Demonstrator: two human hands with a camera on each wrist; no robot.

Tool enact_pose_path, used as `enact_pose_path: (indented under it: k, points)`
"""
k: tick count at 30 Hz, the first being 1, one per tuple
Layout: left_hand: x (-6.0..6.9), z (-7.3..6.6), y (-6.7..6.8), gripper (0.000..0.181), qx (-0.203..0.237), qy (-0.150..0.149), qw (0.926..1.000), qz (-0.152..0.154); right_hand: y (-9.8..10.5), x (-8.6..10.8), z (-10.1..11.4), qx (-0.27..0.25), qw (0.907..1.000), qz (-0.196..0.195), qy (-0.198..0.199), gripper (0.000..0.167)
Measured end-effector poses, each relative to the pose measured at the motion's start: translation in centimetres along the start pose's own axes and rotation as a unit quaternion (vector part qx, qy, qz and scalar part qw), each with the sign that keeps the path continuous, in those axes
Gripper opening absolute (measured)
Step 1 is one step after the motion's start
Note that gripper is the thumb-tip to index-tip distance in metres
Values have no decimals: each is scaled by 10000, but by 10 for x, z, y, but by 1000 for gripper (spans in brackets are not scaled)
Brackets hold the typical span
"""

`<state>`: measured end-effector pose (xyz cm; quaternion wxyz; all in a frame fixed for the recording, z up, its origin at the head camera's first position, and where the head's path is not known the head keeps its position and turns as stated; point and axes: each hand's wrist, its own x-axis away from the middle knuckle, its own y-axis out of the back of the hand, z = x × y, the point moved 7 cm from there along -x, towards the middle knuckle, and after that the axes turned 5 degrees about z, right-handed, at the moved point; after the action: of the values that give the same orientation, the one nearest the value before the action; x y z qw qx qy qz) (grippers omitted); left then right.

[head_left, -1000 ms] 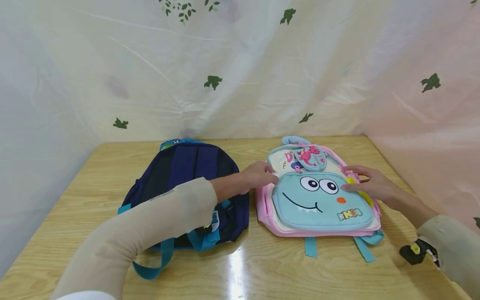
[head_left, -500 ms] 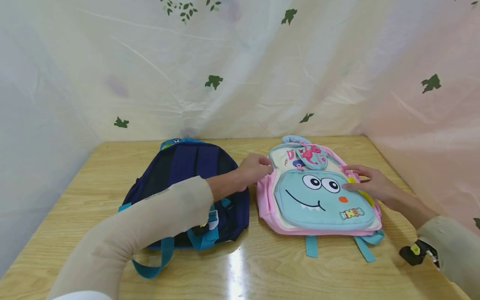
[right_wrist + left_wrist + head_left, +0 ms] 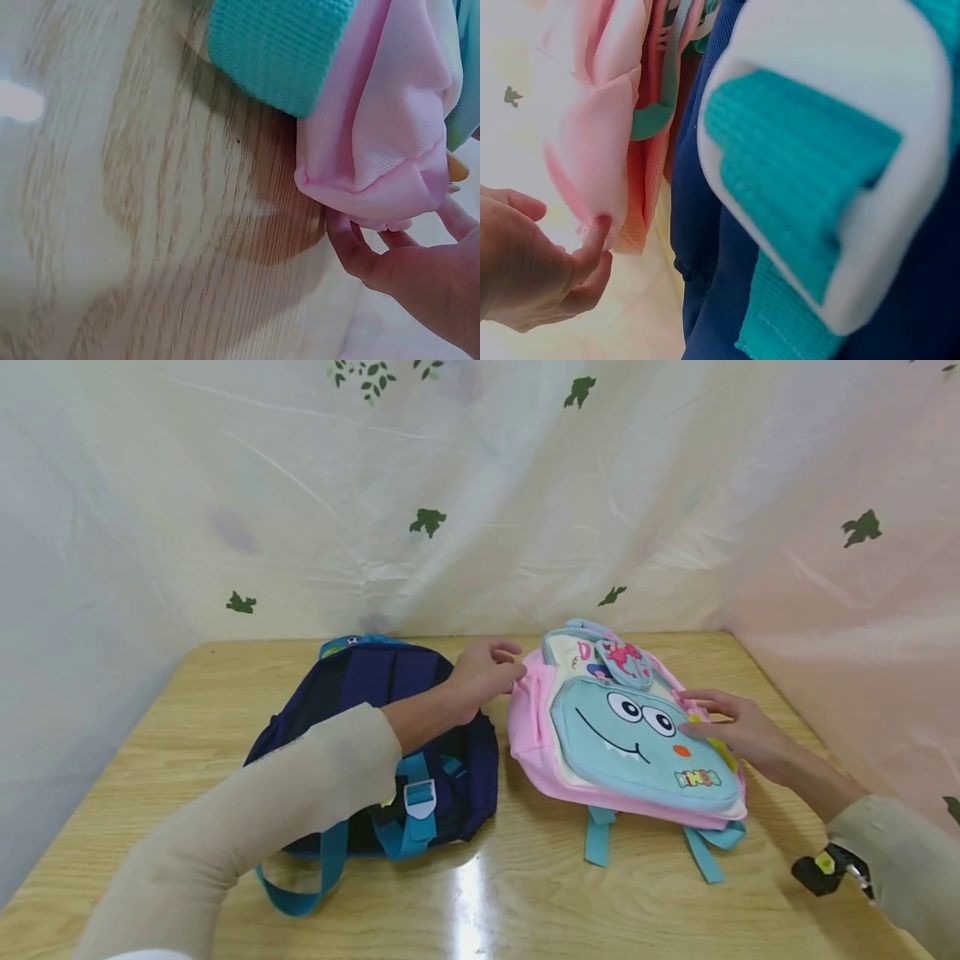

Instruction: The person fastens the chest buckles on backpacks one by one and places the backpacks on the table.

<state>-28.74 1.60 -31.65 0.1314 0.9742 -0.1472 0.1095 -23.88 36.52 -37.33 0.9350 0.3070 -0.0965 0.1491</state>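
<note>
The pink backpack (image 3: pixel 540 752) lies face up on the right half of the table (image 3: pixel 540 910), its left side tilted up off the wood. Its pale blue front pocket (image 3: pixel 652 772) shows cartoon eyes, a toothed smile and an orange spot; a dinosaur tag (image 3: pixel 628 664) hangs above, and teal straps (image 3: pixel 597 839) trail from the bottom. The left hand (image 3: pixel 483 672), fingers bent, pinches a bit of the pink left side; the right hand (image 3: pixel 738 731) grips the right side loosely, thumb above, fingers underneath. A narrow strip of wood separates it from the navy backpack (image 3: pixel 397 672) on the left. The top handle sits near the table's back edge and hanging cloth (image 3: pixel 315 485); wood stretches toward the person.
</note>
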Motion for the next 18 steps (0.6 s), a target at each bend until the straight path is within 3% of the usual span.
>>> enact_pose_path:
  k: [11,18]
  points:
    - [0,1,11,35,202,-306,9993,-58,-8,-3,6,-240,9997,32,84,67]
    - [2,1,15,36,506,-700,9962,-64,-12,-4,12,-268,9994,24,236,67]
